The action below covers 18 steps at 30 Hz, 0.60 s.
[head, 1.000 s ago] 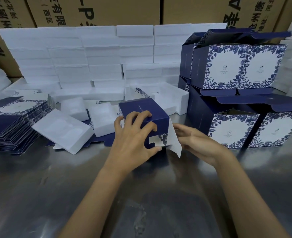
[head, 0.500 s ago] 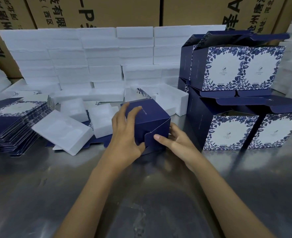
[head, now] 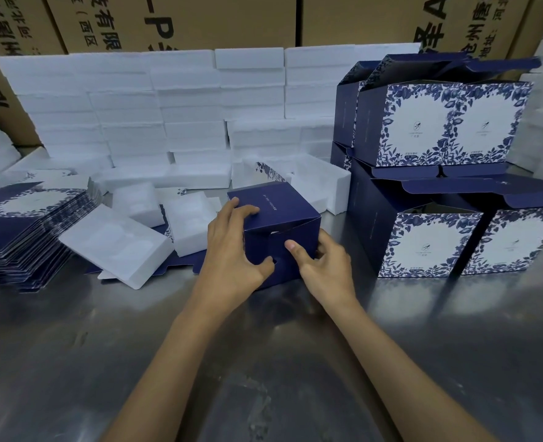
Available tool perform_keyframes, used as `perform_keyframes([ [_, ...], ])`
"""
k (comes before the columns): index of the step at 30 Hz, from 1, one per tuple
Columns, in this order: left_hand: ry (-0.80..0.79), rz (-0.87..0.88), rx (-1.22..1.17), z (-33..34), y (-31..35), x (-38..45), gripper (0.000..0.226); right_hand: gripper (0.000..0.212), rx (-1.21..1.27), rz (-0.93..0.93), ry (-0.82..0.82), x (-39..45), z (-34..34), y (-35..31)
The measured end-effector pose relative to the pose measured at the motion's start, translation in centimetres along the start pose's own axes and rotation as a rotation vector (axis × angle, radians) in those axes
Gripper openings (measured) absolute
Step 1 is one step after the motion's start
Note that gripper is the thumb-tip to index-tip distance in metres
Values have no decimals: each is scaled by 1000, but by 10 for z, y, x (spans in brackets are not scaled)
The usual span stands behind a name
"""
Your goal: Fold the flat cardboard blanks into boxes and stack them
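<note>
Right now the blue box (head: pixel 273 232) is held on the table (head: pixel 263 362), in the middle, just in front of the white foam pieces (head: pixel 187 224). It is tipped on its side, so the end with the flaps is turned toward the person. That end is the part being closed.

The box is gripped by the left hand (head: pixel 231 250) from the left. The fingers are curled over the top edge and the thumb is pressed on the near face, so the grip is closed around the box corner. The right hand (head: pixel 324 269) is laid against the same face from the right. Its thumb is pressed flat on a flap, and its fingers seem to be tucked round the right side of the box, but that part is hidden.

A small gap can be seen between the flaps, so the end is judged to be not fully locked yet.

The stacked boxes (head: pixel 439 244) are placed to the right, near the right hand. The pile of flat blanks (head: pixel 24 234) is kept far to the left, nearer the left hand.
</note>
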<state>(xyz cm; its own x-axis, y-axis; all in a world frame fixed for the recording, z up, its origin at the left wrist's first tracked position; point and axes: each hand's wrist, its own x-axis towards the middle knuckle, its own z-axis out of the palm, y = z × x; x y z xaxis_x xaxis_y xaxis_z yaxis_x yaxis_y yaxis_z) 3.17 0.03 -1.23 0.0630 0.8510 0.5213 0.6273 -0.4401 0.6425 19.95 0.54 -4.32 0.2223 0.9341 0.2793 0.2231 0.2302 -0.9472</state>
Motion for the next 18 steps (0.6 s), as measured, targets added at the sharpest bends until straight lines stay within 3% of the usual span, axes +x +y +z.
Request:
perform_keyframes([
  [8,-6,-9,-8,0,0,0,77,11,-78,-19,80,-3,4,-1],
  [14,1,-11,-16,1,2,0,76,18,-111,-19,111,-3,4,-3],
  [18,-15,-17,-28,-1,8,-2,68,17,-65,5,45,-3,0,-5],
])
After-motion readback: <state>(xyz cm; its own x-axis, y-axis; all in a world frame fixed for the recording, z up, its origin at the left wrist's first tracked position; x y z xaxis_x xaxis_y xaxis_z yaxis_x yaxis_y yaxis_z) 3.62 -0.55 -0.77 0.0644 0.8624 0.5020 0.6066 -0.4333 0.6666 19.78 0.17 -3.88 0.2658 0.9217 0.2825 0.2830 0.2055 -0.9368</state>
